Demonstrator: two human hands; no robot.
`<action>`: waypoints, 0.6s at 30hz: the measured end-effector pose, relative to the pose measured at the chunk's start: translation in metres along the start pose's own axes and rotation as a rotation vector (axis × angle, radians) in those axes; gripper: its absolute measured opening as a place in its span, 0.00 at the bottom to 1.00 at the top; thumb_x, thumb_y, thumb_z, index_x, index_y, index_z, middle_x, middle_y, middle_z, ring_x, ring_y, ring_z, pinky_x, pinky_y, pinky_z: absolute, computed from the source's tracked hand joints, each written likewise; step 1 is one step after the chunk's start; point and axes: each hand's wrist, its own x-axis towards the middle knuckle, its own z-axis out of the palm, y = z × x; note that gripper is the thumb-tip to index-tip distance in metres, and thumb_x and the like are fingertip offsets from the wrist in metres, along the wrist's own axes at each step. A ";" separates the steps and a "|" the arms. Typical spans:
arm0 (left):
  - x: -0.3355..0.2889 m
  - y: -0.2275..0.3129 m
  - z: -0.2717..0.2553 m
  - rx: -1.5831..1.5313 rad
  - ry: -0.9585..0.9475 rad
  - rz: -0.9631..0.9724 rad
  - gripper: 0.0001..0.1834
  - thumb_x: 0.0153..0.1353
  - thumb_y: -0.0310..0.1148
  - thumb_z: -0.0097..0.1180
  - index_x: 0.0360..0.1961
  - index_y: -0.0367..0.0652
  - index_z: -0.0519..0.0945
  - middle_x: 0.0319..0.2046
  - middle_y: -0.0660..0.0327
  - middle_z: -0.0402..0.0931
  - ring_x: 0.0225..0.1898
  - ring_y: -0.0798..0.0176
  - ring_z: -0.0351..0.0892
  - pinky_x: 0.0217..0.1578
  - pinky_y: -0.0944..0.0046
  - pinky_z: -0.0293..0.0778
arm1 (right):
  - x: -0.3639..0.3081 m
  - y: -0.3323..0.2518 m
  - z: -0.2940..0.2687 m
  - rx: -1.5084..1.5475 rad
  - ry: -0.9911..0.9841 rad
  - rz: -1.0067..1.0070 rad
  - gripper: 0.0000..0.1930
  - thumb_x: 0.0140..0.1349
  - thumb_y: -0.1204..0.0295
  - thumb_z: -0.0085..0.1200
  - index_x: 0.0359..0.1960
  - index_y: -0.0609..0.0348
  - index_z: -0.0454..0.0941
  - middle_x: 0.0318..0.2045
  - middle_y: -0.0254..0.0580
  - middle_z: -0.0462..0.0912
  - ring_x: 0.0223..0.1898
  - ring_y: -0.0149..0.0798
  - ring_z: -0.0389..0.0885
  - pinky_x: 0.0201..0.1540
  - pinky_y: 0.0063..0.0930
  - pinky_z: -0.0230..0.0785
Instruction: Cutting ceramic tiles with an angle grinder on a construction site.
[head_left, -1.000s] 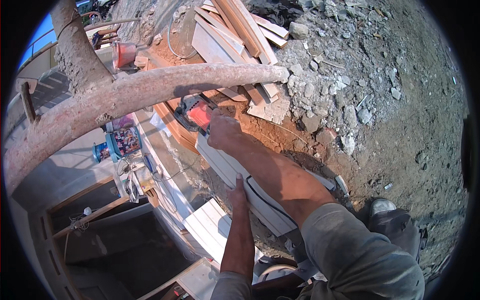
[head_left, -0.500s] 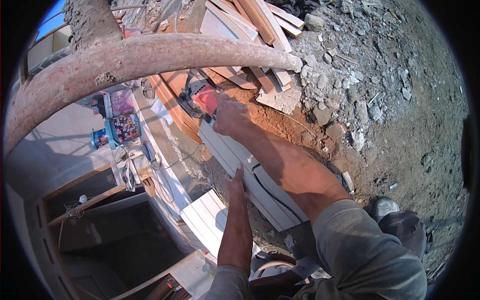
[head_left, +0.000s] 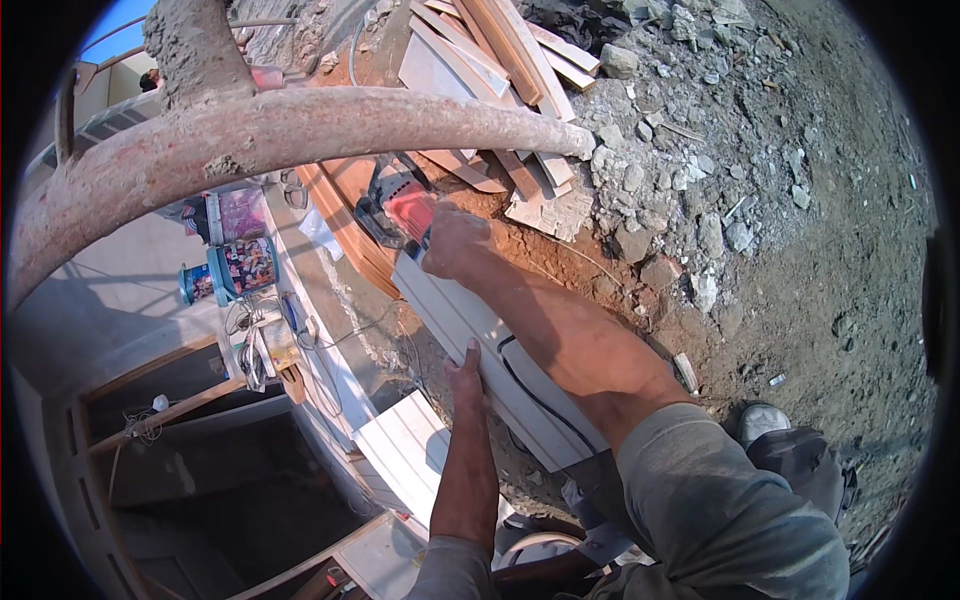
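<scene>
Red power tool (head_left: 410, 208): at the far, 11 o'clock end of a grooved white board (head_left: 445, 315). Change: little over the past second; tool and hands keep their places, so work stays at that end. Nose toward 10 o'clock.
Right hand (head_left: 457, 240): fingers closed round the tool's rear; tips hidden.
White board: long axis roughly 11 to 5 o'clock.
Left hand (head_left: 463, 372): thumb on the board's 8 o'clock edge; other fingers' grip cannot be told.
Black cord (head_left: 540, 398): across the board, toward 5 o'clock.
Brown planks (head_left: 350, 230): tool's 9 o'clock.
</scene>
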 end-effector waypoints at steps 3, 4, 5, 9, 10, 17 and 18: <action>-0.002 0.000 0.003 0.027 0.042 -0.013 0.20 0.63 0.38 0.60 0.49 0.39 0.68 0.39 0.56 0.77 0.37 0.60 0.79 0.39 0.56 0.80 | -0.007 -0.005 -0.004 -0.025 0.022 0.069 0.34 0.48 0.66 0.64 0.54 0.68 0.62 0.49 0.59 0.79 0.52 0.51 0.80 0.54 0.38 0.73; -0.002 0.001 0.002 0.033 0.035 -0.007 0.20 0.63 0.38 0.60 0.49 0.39 0.68 0.39 0.56 0.77 0.37 0.60 0.79 0.39 0.56 0.80 | -0.008 -0.003 -0.004 -0.018 0.031 0.071 0.34 0.48 0.66 0.64 0.54 0.68 0.62 0.49 0.59 0.79 0.52 0.51 0.80 0.54 0.38 0.73; -0.006 0.003 0.004 0.040 0.014 -0.036 0.27 0.61 0.40 0.62 0.53 0.36 0.65 0.44 0.52 0.74 0.43 0.57 0.77 0.44 0.55 0.78 | -0.008 0.001 -0.003 0.025 0.040 0.051 0.33 0.48 0.67 0.64 0.54 0.68 0.62 0.49 0.60 0.78 0.52 0.52 0.80 0.55 0.39 0.72; -0.008 0.004 0.006 0.082 -0.004 -0.044 0.34 0.60 0.43 0.64 0.57 0.35 0.61 0.49 0.49 0.70 0.49 0.55 0.74 0.50 0.55 0.74 | -0.004 0.006 -0.005 0.099 -0.004 0.041 0.32 0.49 0.68 0.63 0.54 0.68 0.62 0.49 0.62 0.78 0.52 0.53 0.80 0.56 0.39 0.72; -0.007 0.004 0.005 0.084 -0.002 -0.043 0.34 0.60 0.43 0.64 0.57 0.35 0.61 0.49 0.49 0.70 0.49 0.55 0.74 0.50 0.55 0.74 | -0.002 0.005 -0.005 0.102 -0.005 0.039 0.32 0.49 0.68 0.63 0.54 0.68 0.62 0.49 0.62 0.78 0.52 0.53 0.80 0.56 0.39 0.72; 0.003 -0.008 -0.008 0.145 -0.007 0.014 0.30 0.63 0.43 0.60 0.56 0.36 0.63 0.48 0.52 0.71 0.49 0.57 0.73 0.51 0.55 0.72 | 0.009 -0.002 -0.002 0.077 -0.007 0.025 0.32 0.51 0.68 0.61 0.54 0.71 0.60 0.49 0.62 0.78 0.52 0.51 0.80 0.55 0.36 0.72; 0.003 -0.009 -0.007 0.127 0.001 0.026 0.24 0.64 0.42 0.59 0.53 0.40 0.65 0.45 0.56 0.72 0.46 0.59 0.74 0.49 0.54 0.75 | 0.011 -0.003 -0.003 0.055 -0.003 0.012 0.32 0.52 0.68 0.60 0.55 0.71 0.60 0.49 0.62 0.78 0.52 0.50 0.80 0.55 0.36 0.72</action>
